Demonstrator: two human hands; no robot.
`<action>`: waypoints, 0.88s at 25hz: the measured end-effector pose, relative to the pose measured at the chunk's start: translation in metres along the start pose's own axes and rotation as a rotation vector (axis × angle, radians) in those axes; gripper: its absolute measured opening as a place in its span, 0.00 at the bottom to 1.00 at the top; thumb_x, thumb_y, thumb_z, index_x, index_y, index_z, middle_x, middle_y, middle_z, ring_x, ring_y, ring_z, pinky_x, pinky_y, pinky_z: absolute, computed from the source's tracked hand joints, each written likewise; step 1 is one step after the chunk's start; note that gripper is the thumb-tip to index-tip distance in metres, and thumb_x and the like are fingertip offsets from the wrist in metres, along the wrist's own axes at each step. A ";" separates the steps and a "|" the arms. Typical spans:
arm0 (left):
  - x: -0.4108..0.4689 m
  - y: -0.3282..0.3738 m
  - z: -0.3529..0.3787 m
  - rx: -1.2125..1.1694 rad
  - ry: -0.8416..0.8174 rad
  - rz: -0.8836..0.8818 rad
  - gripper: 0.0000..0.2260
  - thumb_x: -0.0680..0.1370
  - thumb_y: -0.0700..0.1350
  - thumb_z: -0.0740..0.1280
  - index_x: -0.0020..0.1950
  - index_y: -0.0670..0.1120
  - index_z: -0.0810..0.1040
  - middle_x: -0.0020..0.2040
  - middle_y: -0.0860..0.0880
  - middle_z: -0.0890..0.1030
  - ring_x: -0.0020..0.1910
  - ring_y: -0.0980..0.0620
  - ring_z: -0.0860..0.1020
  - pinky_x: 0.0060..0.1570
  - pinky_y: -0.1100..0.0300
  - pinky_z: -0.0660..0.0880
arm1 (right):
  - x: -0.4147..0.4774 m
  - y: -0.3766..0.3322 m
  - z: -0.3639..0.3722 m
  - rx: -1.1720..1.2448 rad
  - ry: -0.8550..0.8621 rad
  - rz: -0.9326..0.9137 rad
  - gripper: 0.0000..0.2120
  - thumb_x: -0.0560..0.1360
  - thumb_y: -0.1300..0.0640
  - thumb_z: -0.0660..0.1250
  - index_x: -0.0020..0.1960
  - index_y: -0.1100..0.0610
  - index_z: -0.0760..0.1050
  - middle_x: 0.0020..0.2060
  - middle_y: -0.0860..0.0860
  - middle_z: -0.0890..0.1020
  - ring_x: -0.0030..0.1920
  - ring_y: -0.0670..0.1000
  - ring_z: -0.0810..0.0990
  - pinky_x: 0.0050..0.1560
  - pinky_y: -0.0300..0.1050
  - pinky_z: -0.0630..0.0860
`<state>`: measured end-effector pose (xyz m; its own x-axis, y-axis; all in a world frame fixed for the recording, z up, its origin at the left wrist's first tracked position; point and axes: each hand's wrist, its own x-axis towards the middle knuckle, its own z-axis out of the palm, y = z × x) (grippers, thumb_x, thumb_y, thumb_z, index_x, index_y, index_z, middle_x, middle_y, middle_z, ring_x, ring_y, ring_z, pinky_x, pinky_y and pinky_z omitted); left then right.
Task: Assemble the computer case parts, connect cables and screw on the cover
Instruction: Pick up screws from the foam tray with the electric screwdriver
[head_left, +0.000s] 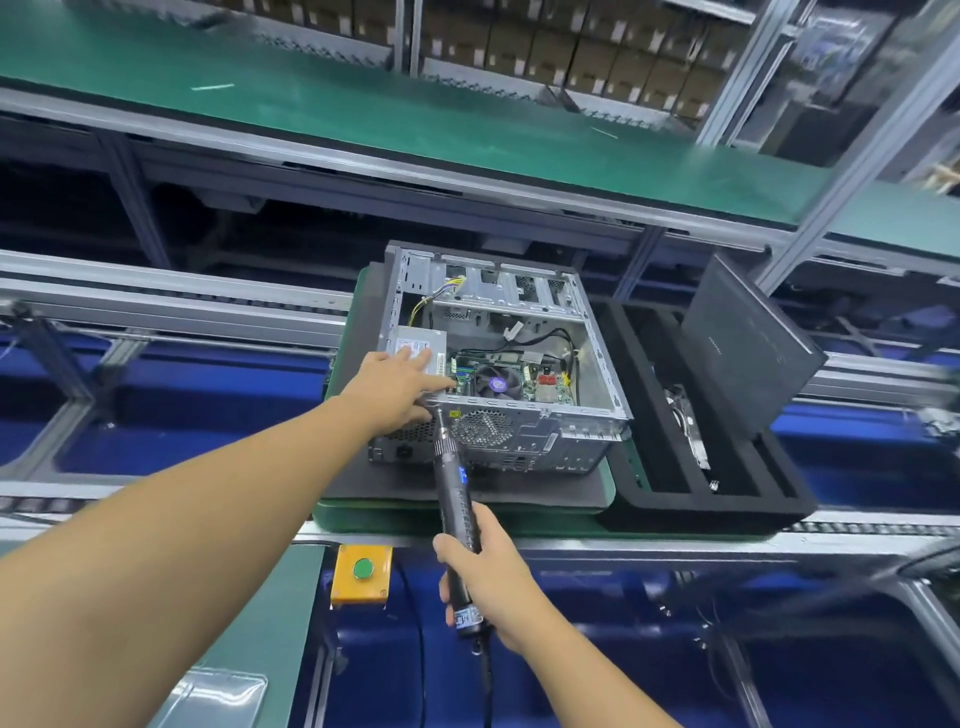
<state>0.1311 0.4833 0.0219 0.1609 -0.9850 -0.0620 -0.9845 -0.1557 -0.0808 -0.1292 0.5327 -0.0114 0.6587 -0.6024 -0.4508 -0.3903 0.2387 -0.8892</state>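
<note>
Gripping the black electric screwdriver round its lower barrel, the right hand is closed on the tool; the tool slants away from the person, its bit tip meeting the top rim at the near left corner of the computer case; a cord hangs from its butt. Left hand lies open, fingers straight and spread, resting on that same corner just beside the bit; fingertips reach over the grey power supply. Case lies on its side, open face up, cover not fitted; inside show a motherboard with a round fan, black cables, and a yellow-and-black cable bundle at far left. Case rests on a dark mat upon a green pallet on the conveyor worktop. Just right stands a black foam tray; a black cover panel leans tilted in it. Near, left of the right hand, sits a yellow box bearing a green button. Far beyond runs a green belt; cardboard boxes stand behind it.
</note>
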 end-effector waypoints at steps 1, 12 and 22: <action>0.000 0.001 -0.001 0.005 -0.001 0.001 0.26 0.79 0.60 0.63 0.75 0.65 0.60 0.79 0.47 0.57 0.77 0.44 0.58 0.71 0.44 0.60 | 0.000 0.000 0.000 -0.001 0.002 0.001 0.15 0.77 0.52 0.67 0.62 0.43 0.70 0.40 0.52 0.77 0.31 0.52 0.77 0.31 0.46 0.78; 0.001 -0.001 -0.005 0.005 -0.012 0.003 0.25 0.78 0.61 0.65 0.74 0.66 0.63 0.78 0.49 0.60 0.75 0.46 0.62 0.67 0.46 0.64 | 0.003 -0.008 0.026 0.173 -0.019 0.041 0.15 0.71 0.47 0.70 0.52 0.52 0.71 0.43 0.55 0.76 0.34 0.54 0.79 0.34 0.50 0.79; 0.000 -0.001 -0.002 -0.022 0.001 0.003 0.25 0.78 0.60 0.65 0.73 0.66 0.63 0.78 0.49 0.60 0.75 0.47 0.61 0.69 0.44 0.62 | 0.003 -0.006 0.026 0.131 0.018 0.045 0.14 0.69 0.42 0.72 0.52 0.44 0.73 0.44 0.53 0.78 0.37 0.53 0.80 0.38 0.54 0.81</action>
<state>0.1319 0.4838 0.0240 0.1581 -0.9855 -0.0610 -0.9862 -0.1546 -0.0586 -0.1084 0.5487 -0.0099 0.6301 -0.6020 -0.4905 -0.3312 0.3629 -0.8710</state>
